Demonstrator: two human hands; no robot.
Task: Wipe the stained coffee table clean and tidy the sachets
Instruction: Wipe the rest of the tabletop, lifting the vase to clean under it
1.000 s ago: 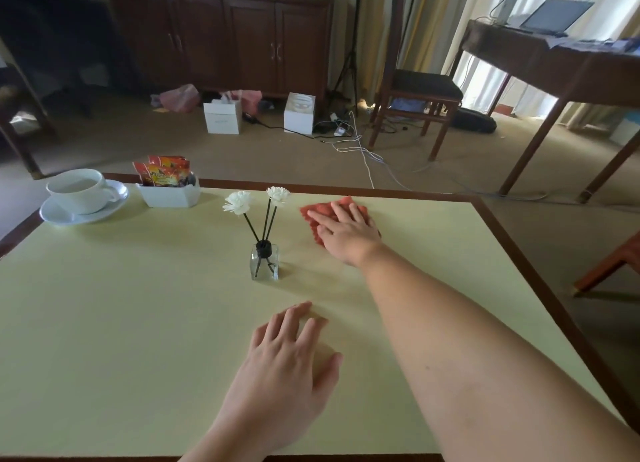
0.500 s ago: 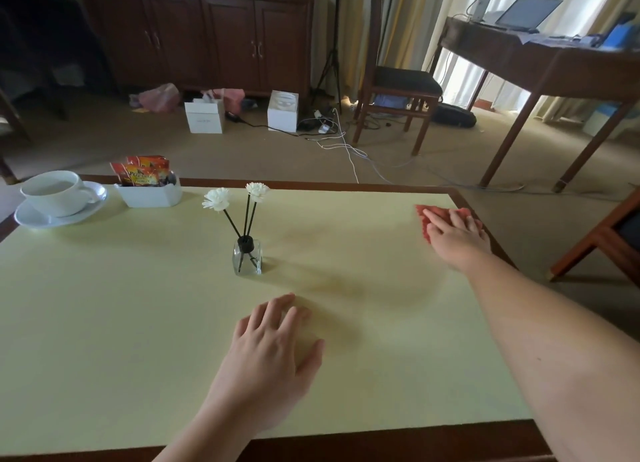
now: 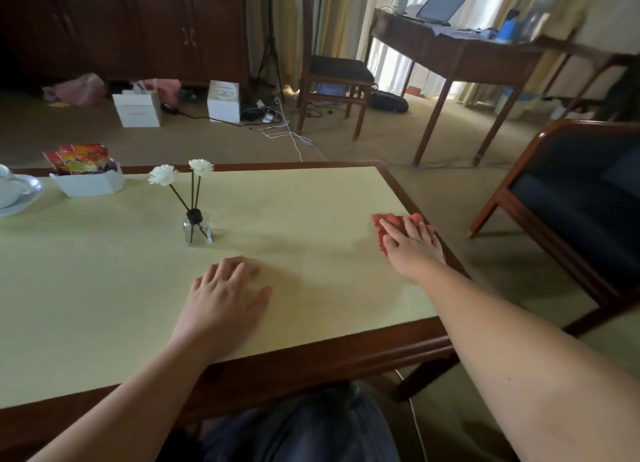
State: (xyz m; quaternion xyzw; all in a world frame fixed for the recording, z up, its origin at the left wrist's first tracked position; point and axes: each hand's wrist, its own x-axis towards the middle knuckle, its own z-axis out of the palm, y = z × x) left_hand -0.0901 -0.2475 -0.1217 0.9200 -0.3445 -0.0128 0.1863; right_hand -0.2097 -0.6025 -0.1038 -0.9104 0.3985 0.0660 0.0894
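The coffee table (image 3: 311,198) has a pale yellow top and a dark wood rim. My right hand (image 3: 410,245) lies flat with straight fingers on a red cloth (image 3: 388,224), pressing it down at the table's right edge. My left hand (image 3: 225,299) rests palm down on the top near the front middle, fingers spread. Red and orange sachets (image 3: 78,156) stand in a white holder (image 3: 88,183) at the far left.
A small glass vase (image 3: 197,227) with white flowers stands left of centre. A white cup and saucer (image 3: 14,193) sit at the left edge. An armchair (image 3: 571,198) stands close to the table's right side. Boxes and cables lie on the carpet beyond.
My right hand has slid the red cloth from beside the vase across to the table's right edge and a little nearer. My left hand has stayed flat on the top.
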